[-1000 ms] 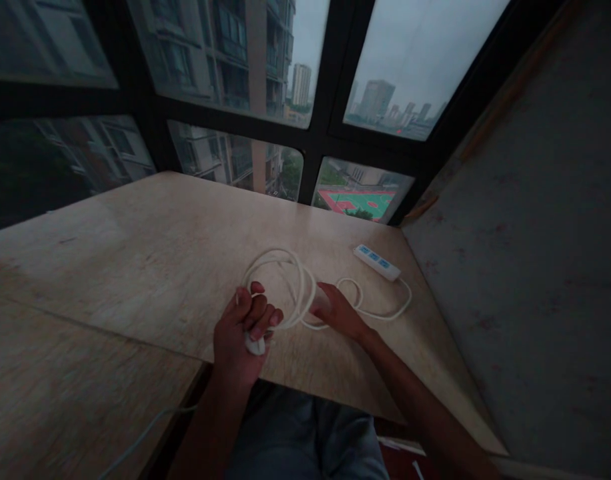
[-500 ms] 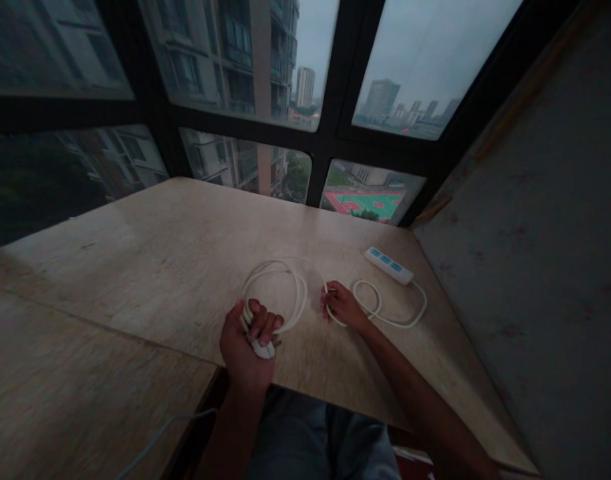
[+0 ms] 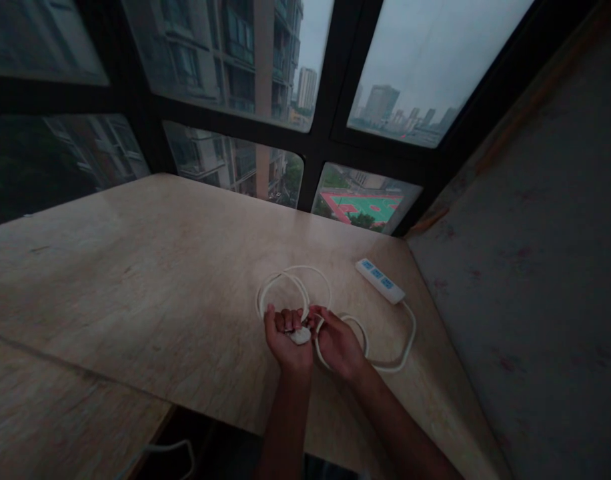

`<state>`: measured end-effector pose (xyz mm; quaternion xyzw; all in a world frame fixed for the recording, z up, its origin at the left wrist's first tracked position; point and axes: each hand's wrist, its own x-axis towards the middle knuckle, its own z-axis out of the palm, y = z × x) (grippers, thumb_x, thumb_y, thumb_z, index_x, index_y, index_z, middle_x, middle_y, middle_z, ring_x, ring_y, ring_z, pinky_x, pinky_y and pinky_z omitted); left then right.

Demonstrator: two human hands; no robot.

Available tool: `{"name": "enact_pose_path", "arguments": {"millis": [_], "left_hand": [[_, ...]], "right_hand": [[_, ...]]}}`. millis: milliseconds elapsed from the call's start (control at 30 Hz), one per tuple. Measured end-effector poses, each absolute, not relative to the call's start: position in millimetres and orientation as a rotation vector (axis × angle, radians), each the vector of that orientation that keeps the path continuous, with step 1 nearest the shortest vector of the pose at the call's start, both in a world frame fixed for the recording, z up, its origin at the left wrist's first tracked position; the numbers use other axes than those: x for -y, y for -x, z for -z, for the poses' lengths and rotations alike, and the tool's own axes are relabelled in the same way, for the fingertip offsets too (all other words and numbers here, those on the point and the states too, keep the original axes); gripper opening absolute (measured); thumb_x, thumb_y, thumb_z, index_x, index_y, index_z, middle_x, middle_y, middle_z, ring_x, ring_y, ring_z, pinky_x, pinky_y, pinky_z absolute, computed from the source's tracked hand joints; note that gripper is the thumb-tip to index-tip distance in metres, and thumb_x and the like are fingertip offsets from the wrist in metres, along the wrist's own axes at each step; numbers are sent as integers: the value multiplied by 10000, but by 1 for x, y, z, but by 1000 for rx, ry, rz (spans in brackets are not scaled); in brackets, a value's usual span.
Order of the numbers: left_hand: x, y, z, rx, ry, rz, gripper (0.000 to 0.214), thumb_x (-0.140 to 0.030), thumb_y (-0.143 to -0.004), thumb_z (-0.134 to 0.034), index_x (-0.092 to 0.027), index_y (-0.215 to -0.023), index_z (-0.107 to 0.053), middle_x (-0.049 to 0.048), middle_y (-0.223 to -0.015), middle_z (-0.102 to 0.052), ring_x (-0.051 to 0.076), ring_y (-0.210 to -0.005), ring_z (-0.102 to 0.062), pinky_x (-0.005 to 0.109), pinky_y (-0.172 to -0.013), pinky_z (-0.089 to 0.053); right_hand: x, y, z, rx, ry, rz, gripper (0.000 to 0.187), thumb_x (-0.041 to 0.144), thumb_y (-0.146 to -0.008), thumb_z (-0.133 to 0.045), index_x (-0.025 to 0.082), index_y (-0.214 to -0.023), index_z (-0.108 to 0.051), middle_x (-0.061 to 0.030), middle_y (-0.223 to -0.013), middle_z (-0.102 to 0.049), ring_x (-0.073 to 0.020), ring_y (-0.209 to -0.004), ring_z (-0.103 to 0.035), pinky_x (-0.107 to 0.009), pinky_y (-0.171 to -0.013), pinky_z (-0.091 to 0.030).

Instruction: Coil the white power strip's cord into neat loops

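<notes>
A white power cord [image 3: 304,288] hangs in several loops from my left hand [image 3: 288,337], whose fingers are curled around the coil. The cord's white plug [image 3: 300,335] rests in that palm. Close beside it, my right hand [image 3: 339,343] pinches a further stretch of the cord, and the fingertips of both hands nearly meet. From the right hand the cord runs in a loose loop over the tabletop to a white power strip [image 3: 380,281] with blue sockets. The strip lies at the right, near the wall.
The pale stone-patterned tabletop [image 3: 135,267] reaches to the dark window frame [image 3: 235,133] at the back. A papered wall [image 3: 485,300] bounds the right side. Another white cable [image 3: 178,447] shows below the table's front edge at lower left.
My hands have come together: the left moved right with the coil and plug, bringing it against the right hand and its stretch of cord. The view has shifted slightly.
</notes>
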<state>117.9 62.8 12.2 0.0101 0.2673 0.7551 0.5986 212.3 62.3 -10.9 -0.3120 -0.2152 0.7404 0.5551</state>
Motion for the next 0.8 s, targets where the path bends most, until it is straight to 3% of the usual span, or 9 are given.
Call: {"name": "enact_pose_path", "arguments": {"millis": [133, 267, 367, 500, 633, 800], "left_hand": [[-72, -135, -8, -668, -107, -1787, 605, -536, -815, -569, -171, -537, -176, -64, -477, -310, 64, -466, -384, 256, -627, -462], [-77, -148, -2, -729, -174, -1848, 606, -631, -831, -505, -176, -519, -254, -55, -513, -370, 80, -515, -446, 313, -772, -493], [-78, -159, 1, -772, -188, -1845, 611, -680, -831, -453, -180, -510, -307, -42, -535, -422, 106, -573, -521, 346, -821, -493], [-75, -168, 6, -863, -273, -1844, 588, -699, -822, -438, -182, -543, -417, 1, -640, -556, 159, -723, -613, 322, -772, -502], [-75, -170, 13, -977, -442, -1803, 600, -715, -819, -411, -171, -578, -494, 70, -909, -668, 187, -834, -633, 307, -716, -508], [-78, -172, 19, -998, -511, -1808, 649, -745, -803, -395, -160, -672, -644, 108, -1229, -605, 258, -1182, -542, 343, -885, -486]], "right_hand": [[-62, -221, 9, 550, 767, -1727, 300, 276, -689, -781, 192, -957, -676, -26, -871, -704, -173, -846, -644, -311, -828, -483], [-60, -226, 7, 481, 829, -1713, 392, 142, -587, -833, 204, -933, -658, -1, -882, -714, -169, -895, -655, -331, -939, -441], [-61, -231, 5, 510, 843, -1720, 368, 128, -581, -829, 187, -908, -671, -14, -914, -721, -181, -917, -662, -343, -955, -434], [-64, -234, 3, 552, 835, -1733, 404, 111, -570, -818, 189, -944, -683, -22, -934, -734, -190, -945, -664, -342, -961, -434], [-65, -236, 2, 541, 809, -1726, 422, 104, -578, -800, 218, -962, -666, -11, -939, -741, -196, -959, -667, -346, -955, -449], [-72, -235, 2, 458, 794, -1676, 466, 117, -578, -789, 231, -1006, -643, -11, -920, -738, -219, -977, -664, -367, -919, -483]]}}
